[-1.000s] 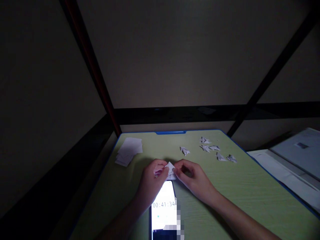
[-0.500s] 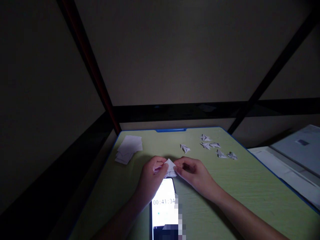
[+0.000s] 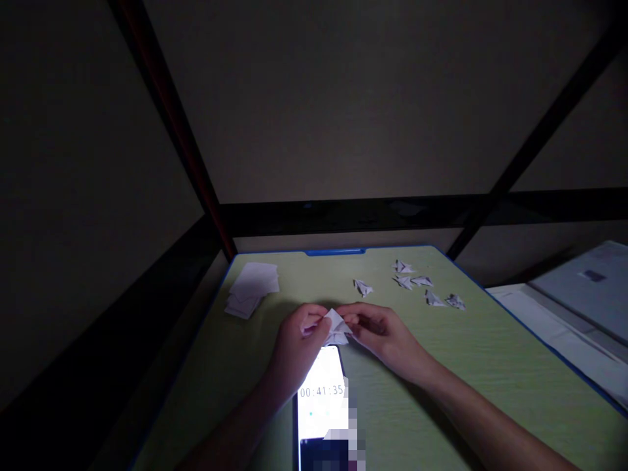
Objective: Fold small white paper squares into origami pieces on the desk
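My left hand [image 3: 296,343] and my right hand [image 3: 383,335] pinch a small white folded paper piece [image 3: 336,324] between their fingertips, just above the green table [image 3: 490,366]. Both hands are closed on it, left on its left edge, right on its right edge. A lit phone [image 3: 321,405] showing a timer lies on the table right under my hands. A stack of white paper squares [image 3: 251,288] lies to the far left. Several finished folded paper pieces [image 3: 417,288] lie scattered at the far right.
The table has a blue rim [image 3: 334,251]. Dark metal frame bars [image 3: 343,216] run behind it, with a reddish post [image 3: 196,176] at the left. A white and grey surface [image 3: 569,307] stands to the right. The room is dim.
The hands and the folded paper sit slightly farther up the table than before, with small finger shifts on the paper. The phone timer went from 00:41:34 to 00:41:35.
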{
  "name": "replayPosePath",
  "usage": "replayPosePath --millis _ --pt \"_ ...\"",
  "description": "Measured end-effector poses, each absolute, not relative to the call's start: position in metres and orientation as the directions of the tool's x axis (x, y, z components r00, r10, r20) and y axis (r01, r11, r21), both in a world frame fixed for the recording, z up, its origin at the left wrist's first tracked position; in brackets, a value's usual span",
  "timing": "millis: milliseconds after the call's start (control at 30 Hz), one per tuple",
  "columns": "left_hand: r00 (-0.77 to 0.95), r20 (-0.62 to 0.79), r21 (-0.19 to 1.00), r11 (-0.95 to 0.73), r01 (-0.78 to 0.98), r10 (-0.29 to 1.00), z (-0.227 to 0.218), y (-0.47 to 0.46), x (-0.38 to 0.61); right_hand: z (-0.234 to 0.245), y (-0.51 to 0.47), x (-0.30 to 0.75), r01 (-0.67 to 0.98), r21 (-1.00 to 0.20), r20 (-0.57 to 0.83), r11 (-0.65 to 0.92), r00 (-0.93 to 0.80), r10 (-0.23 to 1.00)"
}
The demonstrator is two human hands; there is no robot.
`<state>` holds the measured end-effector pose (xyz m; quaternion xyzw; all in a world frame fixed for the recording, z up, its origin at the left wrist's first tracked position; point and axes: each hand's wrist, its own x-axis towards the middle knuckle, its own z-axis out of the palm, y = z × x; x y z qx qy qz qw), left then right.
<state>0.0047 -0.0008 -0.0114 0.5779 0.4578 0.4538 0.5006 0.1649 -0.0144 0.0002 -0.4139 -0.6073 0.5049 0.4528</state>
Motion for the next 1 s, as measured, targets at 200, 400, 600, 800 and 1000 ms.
replayPosePath --millis 200,400,600,800,1000 --pt "0.193 0.081 0.989 -0.102 0.102 0.978 -0.0087 -0.0043 0.0063 -0.0026 -0.0142 0.1622 0.131 -0.981 0.123 0.142 -0.141 0.982" --pt "0.219 0.088 0.988 -0.113 0.104 0.972 -0.0082 -0.0049 0.0071 -0.0072 -0.0139 0.1598 0.147 -0.982 0.107 0.120 -0.098 0.989" --pt "0.296 0.058 0.985 -0.103 0.136 0.954 -0.0109 -0.0030 0.0074 -0.0090 -0.0158 0.1564 0.139 -0.986 0.086 0.096 -0.075 0.993" --pt "0.294 0.012 0.987 -0.058 0.149 0.956 -0.0058 -0.0041 0.0077 -0.0040 -0.0186 0.1557 0.119 -0.978 0.161 0.172 -0.094 0.982" --pt "0.323 -0.064 0.997 0.047 0.061 0.944 -0.0056 -0.0051 0.0087 0.0000 -0.0183 0.1584 0.203 -0.938 0.260 0.281 -0.123 0.958"
